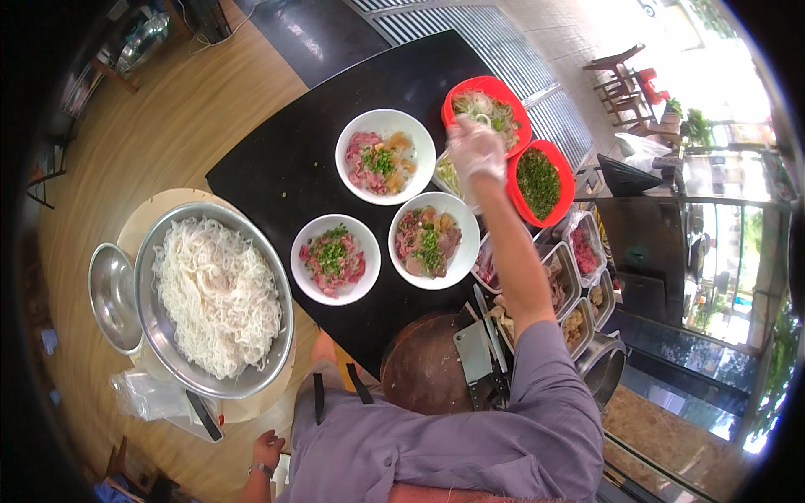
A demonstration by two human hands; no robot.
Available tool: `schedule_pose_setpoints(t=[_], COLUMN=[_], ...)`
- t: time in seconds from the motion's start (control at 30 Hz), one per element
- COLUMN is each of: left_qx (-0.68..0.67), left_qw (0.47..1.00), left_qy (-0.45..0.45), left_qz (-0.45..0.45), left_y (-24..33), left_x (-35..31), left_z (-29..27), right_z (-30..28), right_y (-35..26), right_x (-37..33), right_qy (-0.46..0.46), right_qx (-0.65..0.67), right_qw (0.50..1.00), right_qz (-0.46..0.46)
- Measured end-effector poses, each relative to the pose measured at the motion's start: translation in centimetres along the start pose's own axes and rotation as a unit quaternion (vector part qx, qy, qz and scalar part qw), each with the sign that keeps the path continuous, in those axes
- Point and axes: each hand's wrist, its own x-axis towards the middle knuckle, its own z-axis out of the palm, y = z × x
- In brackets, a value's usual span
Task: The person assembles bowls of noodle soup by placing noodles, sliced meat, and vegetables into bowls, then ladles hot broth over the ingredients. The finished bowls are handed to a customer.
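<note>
In a clear plastic glove, my right hand [480,155] reaches over the near edge of a red bowl [521,117] of sliced onion [486,107]. Its fingers are bunched against the onion; what lies between them is hidden. My left hand [268,449] hangs low at my left side, a watch on its wrist, fingers loosely bent and holding nothing. Three white bowls of sliced meat topped with chopped green herbs stand on the black table: a far one [347,159], a left one [303,274] and a right one [395,249].
A red bowl of chopped herbs [539,183] adjoins the onion. Metal trays [563,267] of meat lie beyond my right forearm. A cleaver [474,352] and knives rest by a round chopping board [422,362]. At left, a large metal basin [285,335] holds white noodles [216,293].
</note>
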Motion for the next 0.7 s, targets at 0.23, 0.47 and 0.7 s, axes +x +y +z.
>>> schedule_pose_setpoints(t=[0.23, 0.47, 0.7], left_qx=[0.044, 0.043, 0.047], left_qw=[0.999, 0.999, 0.999], left_qy=[0.005, 0.011, 0.007], left_qz=[-0.003, 0.002, 0.014], left_y=[2.7, 3.9, 4.3], left_x=[-2.1, -1.3, -1.9], left_z=[-0.6, -0.8, -0.3], right_z=[2.1, 0.0, -4.4], right_y=[8.5, 11.7, 12.0], right_x=[9.7, 11.6, 12.0], right_qy=[-0.246, -0.289, -0.110], right_qx=[-0.169, -0.406, 0.278], right_qw=[0.953, 0.820, 0.941], right_qz=[0.057, -0.281, 0.161])
